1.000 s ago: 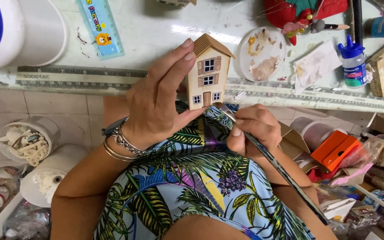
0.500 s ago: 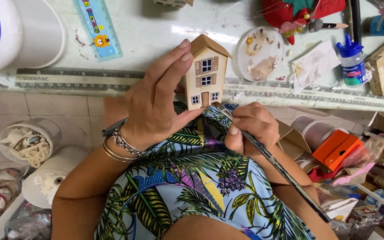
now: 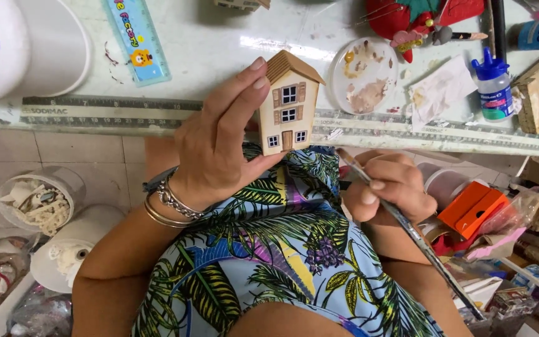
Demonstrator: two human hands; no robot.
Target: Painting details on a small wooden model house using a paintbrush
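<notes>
My left hand (image 3: 219, 150) holds a small wooden toy house (image 3: 288, 103) upright, thumb underneath and fingers along its left side. The house is cream with a tan ridged roof, brown shutters and a brown door. My right hand (image 3: 391, 187) grips a long thin paintbrush (image 3: 407, 228), its tip pointing up towards the house's lower right and its handle trailing down to the right. The brush tip is just apart from the house. Both hands are over my lap, which is covered by a blue leaf-patterned dress (image 3: 282, 249).
A glass table edge with a long ruler (image 3: 107, 112) crosses the top. On it lie a round paint-stained lid (image 3: 363, 75), a blue ruler (image 3: 135, 40), a blue-capped glue bottle (image 3: 493, 87) and a stained tissue (image 3: 441, 87). Buckets (image 3: 35, 203) stand on the floor at the left, orange boxes (image 3: 472, 209) at the right.
The right hand with the brush has shifted slightly right, away from the house's base. The left hand keeps the house steady.
</notes>
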